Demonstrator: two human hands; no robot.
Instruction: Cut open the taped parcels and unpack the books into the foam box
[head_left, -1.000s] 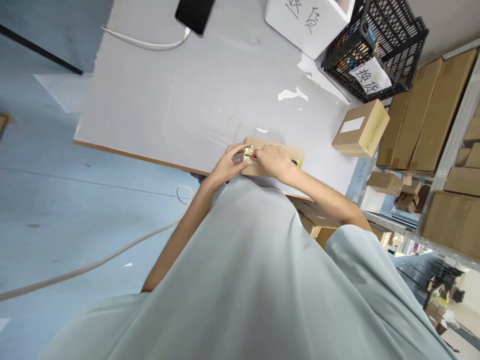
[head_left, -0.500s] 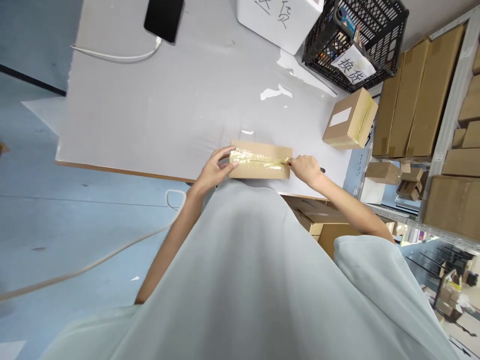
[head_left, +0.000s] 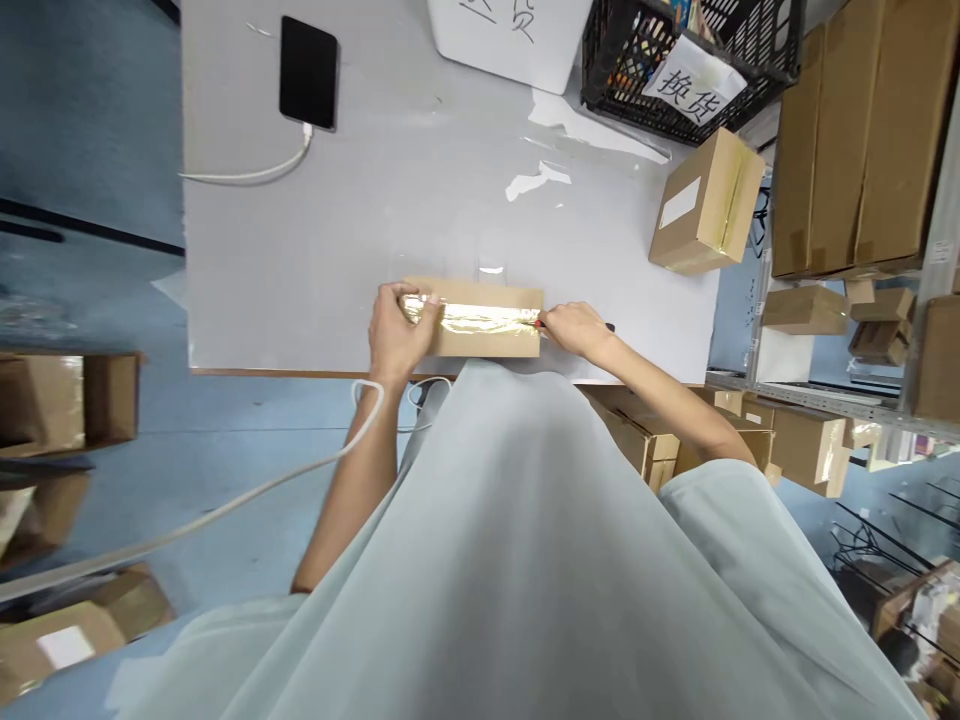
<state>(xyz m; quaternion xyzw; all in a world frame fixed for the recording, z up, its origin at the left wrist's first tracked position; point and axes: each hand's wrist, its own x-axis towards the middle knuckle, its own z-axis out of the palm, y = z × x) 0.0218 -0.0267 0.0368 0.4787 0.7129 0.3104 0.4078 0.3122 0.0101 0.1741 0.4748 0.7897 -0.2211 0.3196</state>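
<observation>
A long brown cardboard box [head_left: 487, 345] with shiny clear tape along its top lies at the front edge of the grey table [head_left: 300, 260]. My left hand [head_left: 399, 328] grips the box's left end, thumb on the taped top and fingers round the far corner. At the right end, my right hand [head_left: 576, 328] is closed round a thin cutter [head_left: 610, 327] with a dark tail and a bit of red near its front. The cutter's tip touches the tape near the right end. Most of its body is hidden in my fingers.
A phone [head_left: 308, 75] with a white cable lies at the back left. At the back stand a white bin [head_left: 510, 40] and a black crate [head_left: 637, 75]. A taped box [head_left: 705, 205] sits on the right; torn white scraps [head_left: 536, 180] lie behind. Shelves with cartons stand further right.
The view has shifted. My left hand has changed from fingertips on the box to a wrap round its left end. The cutter remains at the right end of the tape.
</observation>
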